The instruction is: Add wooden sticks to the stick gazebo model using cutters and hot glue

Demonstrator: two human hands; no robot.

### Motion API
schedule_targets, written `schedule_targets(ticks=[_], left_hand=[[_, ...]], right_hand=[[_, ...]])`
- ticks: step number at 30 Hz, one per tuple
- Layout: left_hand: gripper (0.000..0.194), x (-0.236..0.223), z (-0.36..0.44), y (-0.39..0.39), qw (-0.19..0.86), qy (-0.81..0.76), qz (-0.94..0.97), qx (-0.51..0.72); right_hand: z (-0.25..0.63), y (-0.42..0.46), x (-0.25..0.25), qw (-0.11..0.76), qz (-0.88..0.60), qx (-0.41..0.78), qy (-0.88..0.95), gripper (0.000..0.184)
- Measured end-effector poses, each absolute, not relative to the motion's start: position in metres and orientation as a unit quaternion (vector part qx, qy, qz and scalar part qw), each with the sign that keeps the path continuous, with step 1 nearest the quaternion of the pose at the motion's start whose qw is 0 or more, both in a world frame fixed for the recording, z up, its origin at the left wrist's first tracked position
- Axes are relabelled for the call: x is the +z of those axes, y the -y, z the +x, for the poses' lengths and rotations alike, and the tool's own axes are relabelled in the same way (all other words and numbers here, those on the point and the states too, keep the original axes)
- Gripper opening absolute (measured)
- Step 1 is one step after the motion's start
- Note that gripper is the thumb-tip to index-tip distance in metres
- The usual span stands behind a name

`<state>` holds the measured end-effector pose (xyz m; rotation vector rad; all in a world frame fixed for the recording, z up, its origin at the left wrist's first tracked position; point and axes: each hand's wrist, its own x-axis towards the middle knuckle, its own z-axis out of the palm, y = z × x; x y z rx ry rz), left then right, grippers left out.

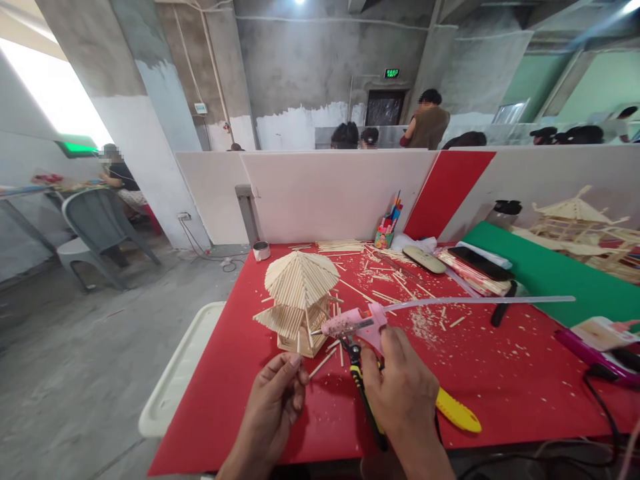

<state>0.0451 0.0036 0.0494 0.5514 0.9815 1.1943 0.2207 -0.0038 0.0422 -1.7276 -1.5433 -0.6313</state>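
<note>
My left hand [277, 393] is closed, thumb and forefinger pinching a short wooden stick [299, 343] that points up in front of the model house. My right hand [403, 380] wraps round the handle of a pink glue gun [353, 324]; a long clear glue stick [480, 301] trails out of its back to the right. Its nozzle tip is close to the pinched stick; whether they touch I cannot tell. Just behind stands a small wooden-stick pavilion [303, 280] with a tiered, ribbed roof. Black-and-yellow pliers [361, 390] lie beneath the glue gun, partly hidden by my right hand.
Loose sticks [343, 246] and shavings litter the red tabletop [500, 393]. A yellow handle [457, 410] lies right of my hand. Further back are a roll of tape [261, 251], a pen cup [384, 236] and a phone [480, 263]. Another stick model [575, 217] stands right; people sit beyond the partition.
</note>
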Motion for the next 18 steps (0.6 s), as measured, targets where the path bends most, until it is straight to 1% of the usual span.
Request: schedule_targets(ticks=[18], left_hand=[[0.039, 0.052, 0.043, -0.006, 0.676, -0.439, 0.249, 0.537]], right_hand=[[0.213, -0.013, 0.043, 0.381, -0.669, -0.239, 0.592, 0.022]])
